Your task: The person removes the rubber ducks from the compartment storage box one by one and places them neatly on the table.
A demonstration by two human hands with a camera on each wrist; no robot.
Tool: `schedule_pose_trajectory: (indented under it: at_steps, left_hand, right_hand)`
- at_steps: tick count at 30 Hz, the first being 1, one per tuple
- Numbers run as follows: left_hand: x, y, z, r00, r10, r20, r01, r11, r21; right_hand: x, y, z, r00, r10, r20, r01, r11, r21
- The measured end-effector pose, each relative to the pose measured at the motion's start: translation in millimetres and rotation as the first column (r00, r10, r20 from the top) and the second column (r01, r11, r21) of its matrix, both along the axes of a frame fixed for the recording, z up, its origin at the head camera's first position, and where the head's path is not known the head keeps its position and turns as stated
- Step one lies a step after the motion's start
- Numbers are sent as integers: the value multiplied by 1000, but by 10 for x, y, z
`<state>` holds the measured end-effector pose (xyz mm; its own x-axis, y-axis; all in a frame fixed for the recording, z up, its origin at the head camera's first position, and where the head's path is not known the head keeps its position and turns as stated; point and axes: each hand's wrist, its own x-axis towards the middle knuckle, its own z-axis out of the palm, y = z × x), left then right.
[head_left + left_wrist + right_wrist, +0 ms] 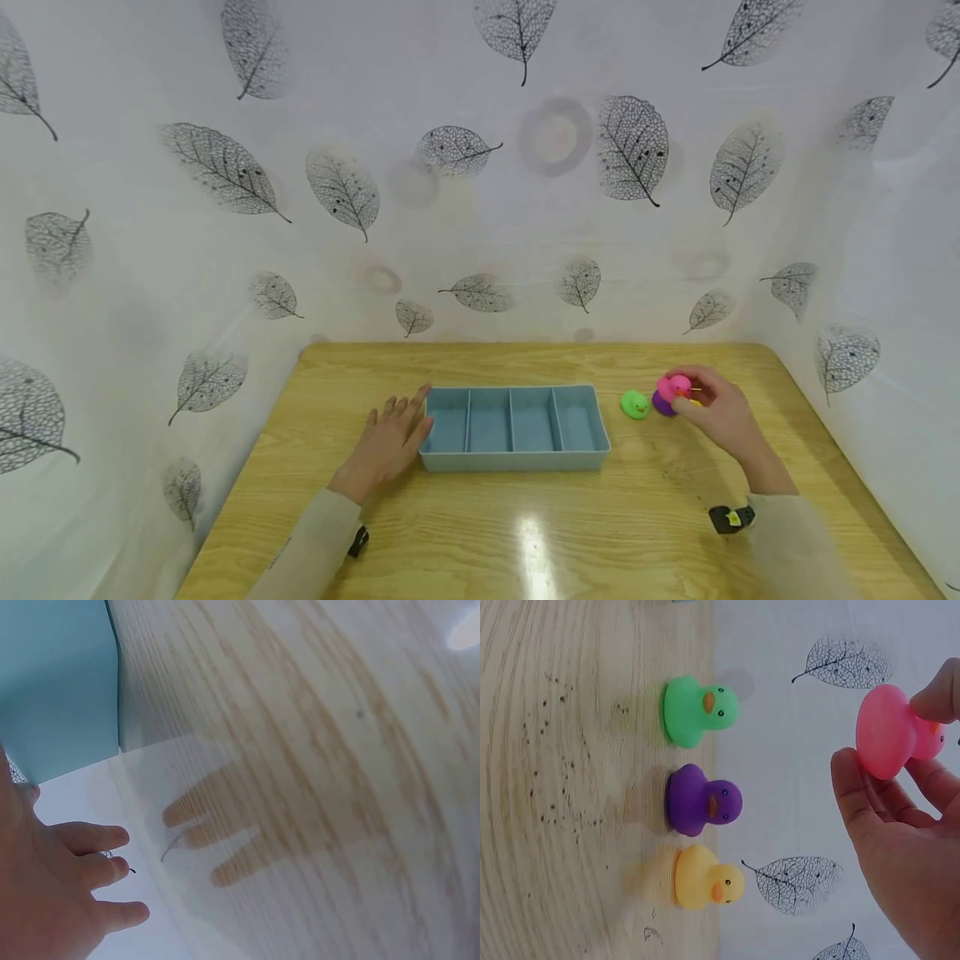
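Observation:
A pink rubber duck [886,731] is pinched between the thumb and fingers of my right hand [722,412], held up off the table. Behind and below it stand a green rubber duck [688,711], a purple rubber duck [697,800] and a yellow rubber duck [703,877] in a row; in the head view the pink one and the hand partly cover the purple and yellow ones. My left hand [387,442] is at the left end of a blue tray [513,462], fingers spread and relaxed, thumb at its side wall. Four-part dividers split the tray, its compartments bare.
The wooden table [465,533] carries dark specks [553,772] in front of the ducks. A white sheet printed with leaves [633,150] rises behind the table and along both sides. Each wrist wears a dark strapped device [729,519].

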<state>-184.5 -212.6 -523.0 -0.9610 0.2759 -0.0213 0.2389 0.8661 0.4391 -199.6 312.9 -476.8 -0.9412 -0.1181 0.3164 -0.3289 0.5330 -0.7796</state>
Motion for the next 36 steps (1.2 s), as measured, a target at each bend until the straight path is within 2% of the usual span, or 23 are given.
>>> schedule_pose_trajectory:
  at_steps: [9,16,19,25,30,36]
  left_hand:
    - [-2,1,9,1000,-6,14,6,1000,9]
    - [6,4,21,1000,-5,29,5,1000,9]
    - [12,3,27,1000,-6,28,6,1000,12]
    - [13,2,24,1000,-9,24,9,1000,9]
    - [11,5,22,1000,-9,17,9,1000,11]
    - [-2,3,20,1000,-10,6,10,1000,9]
  right_hand:
    - [45,320,-91,996,-86,26,86,996,-15]
    - [5,557,-179,995,-101,-25,101,995,-22]
    - [6,637,-196,992,-124,-7,124,992,-20]
    - [5,733,-220,976,-215,36,213,976,49]
    - [-29,803,-313,961,-271,45,267,959,93]
    - [-83,921,-453,942,-314,119,307,949,73]
